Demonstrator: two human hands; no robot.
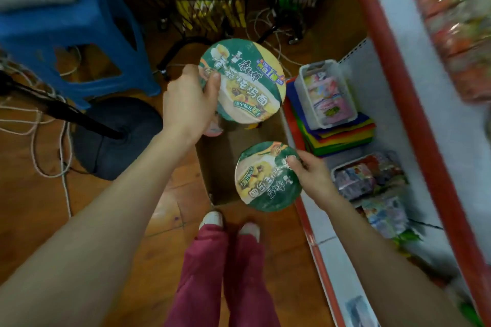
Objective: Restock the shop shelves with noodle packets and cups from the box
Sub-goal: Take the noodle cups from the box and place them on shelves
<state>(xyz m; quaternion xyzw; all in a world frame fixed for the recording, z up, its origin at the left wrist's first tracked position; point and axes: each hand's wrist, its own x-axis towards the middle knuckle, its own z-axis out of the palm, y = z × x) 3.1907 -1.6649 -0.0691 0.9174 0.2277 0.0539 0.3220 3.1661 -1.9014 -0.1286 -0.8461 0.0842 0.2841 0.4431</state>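
The box [225, 167] sits on the floor [132, 220] left of the shelves [393, 141], stool [79, 34] farther left.

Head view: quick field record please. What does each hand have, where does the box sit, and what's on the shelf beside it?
left hand: grips far cup at its rim, thumb on the lid
right hand: holds near cup at its rim, lid facing up
cups: same green-lidded kind, apart, both held above the box
box: cardboard, open, on the floor against the shelf
shelf: white tray of pink packets resting on stacked coloured sheets
left of box: blue stool, black stand base
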